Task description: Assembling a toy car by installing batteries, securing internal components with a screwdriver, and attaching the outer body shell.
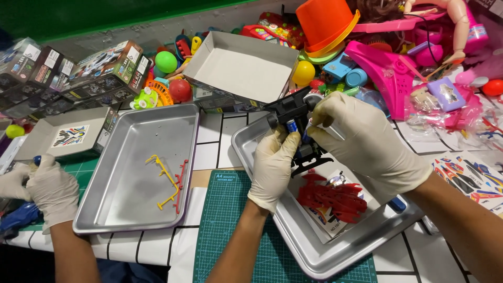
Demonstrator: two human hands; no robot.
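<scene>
Gripping black toy chassis (296, 118), both hands' fingers (280, 144) closed; red parts (335, 199) in tray (314, 257) beneath

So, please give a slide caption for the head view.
Gloved hands, left and right, hold a black toy chassis over a metal tray.

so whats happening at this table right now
A person in pale gloves holds a small black toy chassis with both hands over a metal tray; the left hand grips it from below, the right hand from above. Red plastic parts lie in that tray. A second tray to the left holds yellow and red part frames. At the far left, another person's gloved hands work beside a blue toy piece. Toys are heaped behind.
</scene>
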